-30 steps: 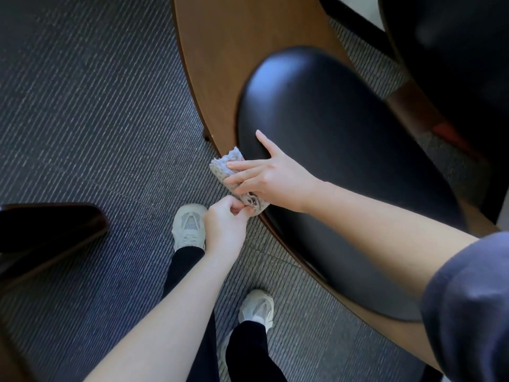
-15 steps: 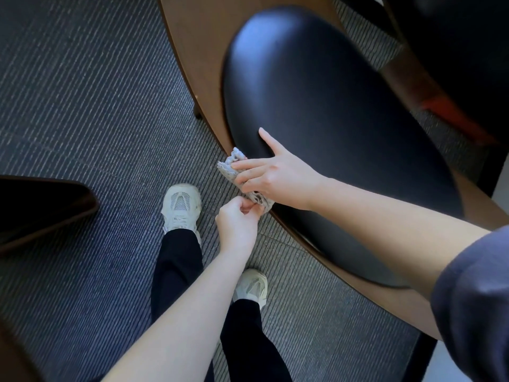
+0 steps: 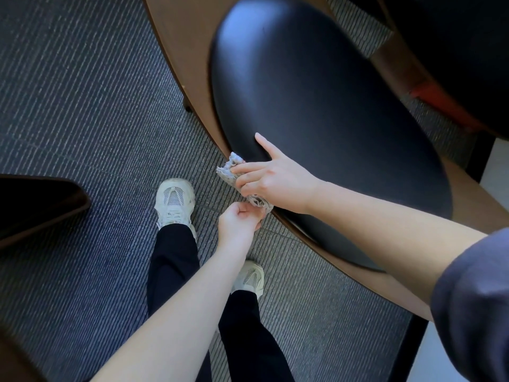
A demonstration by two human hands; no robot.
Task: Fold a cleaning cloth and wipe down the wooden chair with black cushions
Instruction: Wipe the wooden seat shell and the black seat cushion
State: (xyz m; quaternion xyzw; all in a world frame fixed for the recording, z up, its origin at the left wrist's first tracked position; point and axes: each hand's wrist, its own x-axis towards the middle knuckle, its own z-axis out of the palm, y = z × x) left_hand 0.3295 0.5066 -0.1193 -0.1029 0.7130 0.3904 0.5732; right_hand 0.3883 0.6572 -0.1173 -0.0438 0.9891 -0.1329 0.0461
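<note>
1. Your right hand has its fingers curled over the cloth and clamps it against the rim of the chair. The thumb lies straight on the black cushion.
2. Your left hand is closed below it. It appears to pinch the cloth's lower end, though the exact contact is hidden by the knuckles.
3. The cloth is bunched into a small wad at the cushion's left edge, where the padding meets the wooden seat. Both ends poke out past your right hand.
4. Judge the cloth as light, soft and limp. It will not keep a fold by itself, so hold it with flat fingers over the whole pad, not by a corner.
5. The cushion looks smooth and slightly glossy, so the cloth will probably slide easily on it and a loose wad may unroll. The wooden rim is hard and curved, so let the cloth wrap over the edge.
6. Below the seat edge is the striped carpet. A dropped cloth would land there, beside your shoes.
</note>
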